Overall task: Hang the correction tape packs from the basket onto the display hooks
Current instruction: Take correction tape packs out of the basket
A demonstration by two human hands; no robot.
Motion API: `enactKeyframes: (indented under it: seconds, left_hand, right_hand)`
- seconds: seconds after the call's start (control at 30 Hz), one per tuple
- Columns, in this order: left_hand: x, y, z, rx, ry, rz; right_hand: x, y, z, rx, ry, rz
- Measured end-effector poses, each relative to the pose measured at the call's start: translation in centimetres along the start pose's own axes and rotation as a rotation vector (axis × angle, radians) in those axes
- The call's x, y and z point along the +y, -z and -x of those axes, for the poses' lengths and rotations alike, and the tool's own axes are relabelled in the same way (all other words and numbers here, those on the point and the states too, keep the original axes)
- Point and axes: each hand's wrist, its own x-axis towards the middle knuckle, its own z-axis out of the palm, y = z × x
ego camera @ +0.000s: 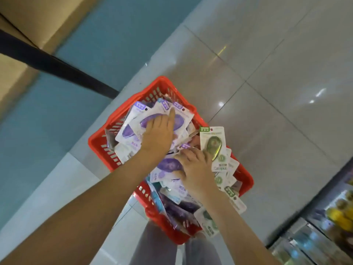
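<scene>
A red plastic basket (pixel 99 142) stands on the tiled floor, heaped with several correction tape packs. My left hand (pixel 158 131) reaches into the far side and grips a small fan of purple packs (pixel 179 121), its fingers curled round them and the forefinger stretched along a card. My right hand (pixel 193 169) lies on the near pile beside a purple pack (pixel 168 165), fingers bent into the packs. A green pack (pixel 214 146) stands upright against its fingertips; whether it is pinched is unclear. No display hooks are in view.
Glossy grey floor tiles (pixel 277 92) spread to the right of the basket. A teal strip and a dark rail (pixel 57 66) run along the left. A shelf with yellow goods (pixel 336 217) sits at the lower right. My legs are below the basket.
</scene>
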Motion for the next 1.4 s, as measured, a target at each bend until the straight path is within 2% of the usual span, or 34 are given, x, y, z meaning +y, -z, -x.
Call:
enactKeyframes:
  seconds: [0.07, 0.13, 0.2, 0.3, 0.4, 0.47, 0.53, 0.67, 0.73, 0.83, 0.93, 1.07, 1.2, 1.3, 1.4]
  left_hand:
    - [0.3, -0.2, -0.1, 0.033, 0.034, 0.015]
    - [0.2, 1.0, 0.5, -0.002, 0.055, 0.172]
    - [-0.2, 2.3, 1.6, 0.023, 0.116, 0.502]
    - [-1.9, 4.2, 4.0, -0.025, 0.229, 0.901]
    - [-4.0, 6.7, 6.7, -0.231, 0.283, 1.215]
    - [-5.0, 8.4, 8.7, -0.398, 0.319, 1.422]
    - [-5.8, 10.4, 10.7, -0.455, 0.304, 1.523]
    - [-8.4, 15.3, 13.9, -0.509, 0.227, 1.727]
    - [-10.3, 18.7, 15.7, -0.493, 0.172, 1.78]
    - [-13.2, 23.7, 19.6, -0.449, 0.09, 1.799]
    - [-16.3, 27.9, 24.5, -0.36, 0.076, 1.762]
    - [-19.3, 32.2, 32.3, -0.212, 0.044, 1.681]
    - [-20.9, 35.3, 41.9, -0.062, -0.003, 1.771]
    - [-21.5, 36.1, 49.6, 0.023, -0.037, 1.961]
    - [-22.3, 36.9, 57.4, 0.194, -0.03, 2.051]
  right_hand:
    - [0.4, -0.1, 0.8, 0.066, 0.052, 0.028]
    - [0.8, 0.5, 1.8, 0.083, 0.075, 0.025]
    - [1.2, 1.8, 3.0, 0.055, 0.068, -0.011]
    - [1.4, 5.2, 4.2, 0.038, 0.04, -0.166]
    - [1.1, 9.2, 5.0, 0.022, 0.043, -0.327]
    - [0.5, 11.9, 5.1, 0.011, 0.115, -0.34]
    - [-0.4, 14.5, 5.3, -0.012, 0.232, -0.306]
    - [-3.6, 20.5, 6.3, -0.085, 0.357, -0.297]
    - [-5.8, 23.9, 6.6, -0.072, 0.424, -0.247]
    - [-10.1, 29.0, 7.6, -0.044, 0.433, -0.16]
    - [-15.0, 33.9, 9.3, -0.026, 0.476, -0.098]
    - [-22.9, 40.0, 11.0, 0.043, 0.621, 0.007]
    - [-31.5, 43.0, 14.2, 0.081, 0.744, 0.039]
    - [-37.8, 43.6, 17.8, 0.077, 0.79, 0.001]
    - [-44.7, 44.4, 21.7, 0.07, 0.856, -0.056]
